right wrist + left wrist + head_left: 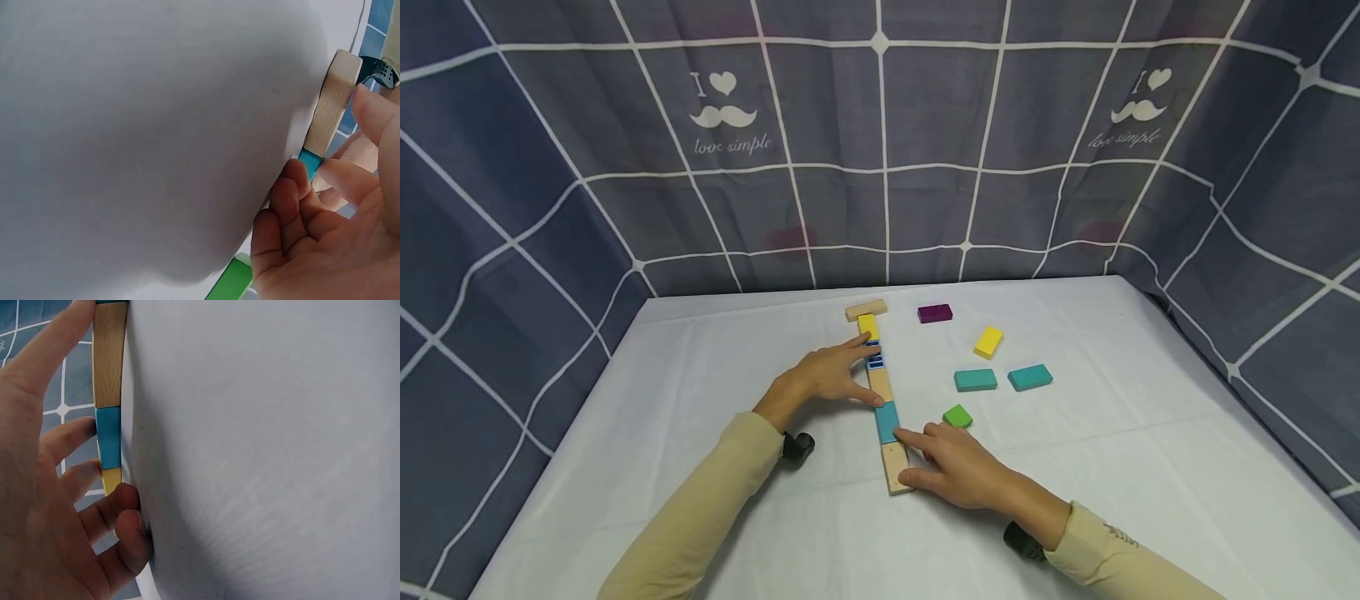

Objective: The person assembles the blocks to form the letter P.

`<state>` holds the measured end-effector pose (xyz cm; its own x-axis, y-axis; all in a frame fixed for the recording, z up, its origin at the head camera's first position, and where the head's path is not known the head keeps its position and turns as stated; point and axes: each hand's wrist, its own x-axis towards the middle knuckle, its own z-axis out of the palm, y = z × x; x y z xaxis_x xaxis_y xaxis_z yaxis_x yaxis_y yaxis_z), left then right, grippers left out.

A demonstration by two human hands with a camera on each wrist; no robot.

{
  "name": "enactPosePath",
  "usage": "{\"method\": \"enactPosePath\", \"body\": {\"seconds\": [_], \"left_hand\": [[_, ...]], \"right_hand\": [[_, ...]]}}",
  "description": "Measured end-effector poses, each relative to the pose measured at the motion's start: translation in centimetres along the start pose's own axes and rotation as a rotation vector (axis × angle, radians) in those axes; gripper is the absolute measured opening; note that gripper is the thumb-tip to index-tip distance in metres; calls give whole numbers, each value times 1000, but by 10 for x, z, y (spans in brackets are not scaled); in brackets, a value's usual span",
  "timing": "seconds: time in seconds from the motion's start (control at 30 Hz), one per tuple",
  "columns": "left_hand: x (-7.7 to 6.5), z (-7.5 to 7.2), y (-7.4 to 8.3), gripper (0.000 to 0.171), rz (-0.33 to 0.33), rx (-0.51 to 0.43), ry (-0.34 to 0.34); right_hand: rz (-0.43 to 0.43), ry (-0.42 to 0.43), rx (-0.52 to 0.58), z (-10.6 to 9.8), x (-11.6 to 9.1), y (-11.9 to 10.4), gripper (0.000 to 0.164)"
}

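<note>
A row of flat blocks runs away from me: a plain wooden block (pixel 895 467) nearest, then a teal block (pixel 887 422), a second wooden block (pixel 880 383), a blue patterned block (pixel 875 358) and a yellow block (pixel 868 325). Across the far end lies another wooden block (pixel 866 310). My left hand (pixel 829 372) reaches in from the left; its spread fingers touch the row's far part, its thumb near the teal block. From the right, my right hand (pixel 962 467) lays its index fingertip at the teal block and its thumb at the nearest block's edge.
Right of the row lie loose blocks: purple (pixel 935 313), yellow (pixel 988 342), two teal ones (pixel 975 380) and a green one (pixel 957 416) just beyond my right hand. The white-covered table (pixel 715 350) ends at a dark checked curtain (pixel 820 208).
</note>
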<state>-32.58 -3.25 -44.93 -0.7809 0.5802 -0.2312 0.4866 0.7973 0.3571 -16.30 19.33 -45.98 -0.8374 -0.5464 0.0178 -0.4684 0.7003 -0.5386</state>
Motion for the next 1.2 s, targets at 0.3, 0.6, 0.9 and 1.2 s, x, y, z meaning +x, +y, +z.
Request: {"method": "enactPosePath", "body": {"seconds": [0.3, 0.6, 0.9, 1.2], "left_hand": [[2, 4, -2, 104, -16, -15, -5], [3, 3, -4, 106, -19, -28, -6], [3, 2, -7, 105, 21, -33, 0], [2, 0, -6, 104, 17, -32, 3]], "right_hand": [[-21, 101, 125, -17, 9, -1, 53], [13, 251, -76, -61, 85, 18, 42], [103, 222, -259, -81, 158, 53, 43], [189, 211, -183, -81, 199, 68, 45]]}}
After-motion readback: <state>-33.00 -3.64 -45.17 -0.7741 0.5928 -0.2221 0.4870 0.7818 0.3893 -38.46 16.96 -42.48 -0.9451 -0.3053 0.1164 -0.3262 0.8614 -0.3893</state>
